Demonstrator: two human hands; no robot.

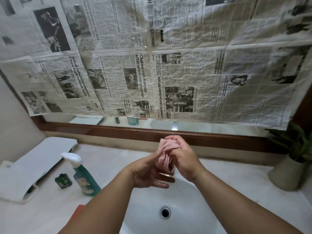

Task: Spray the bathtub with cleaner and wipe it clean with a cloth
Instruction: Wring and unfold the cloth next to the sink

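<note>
Over sink (pixel 194 208), right hand (pixel 183 160) clenches cloth (pixel 167 146); left hand (pixel 148 173) lies straight-fingered against its lower end. Likely wringing: twist hard, keep drips in basin. Spray (pixel 84 176) stands left. Tub not visible.

**Bathroom surfaces, by material**

I see a soft pink cloth (pixel 166 152), bunched into limp folds. Below it the sink (pixel 185 200) is smooth, glossy white ceramic with a shiny metal drain ring (pixel 165 212). The worktop (pixel 109 159) looks like pale polished stone. The spray bottle (pixel 84 176) is translucent green plastic with a glossy white plastic trigger. Matt, wrinkled newspaper (pixel 152 65) covers the mirror (pixel 194 126), whose frame (pixel 118 130) is glossy brown wood. The plant pot (pixel 285 174) looks matt and rough.
</note>
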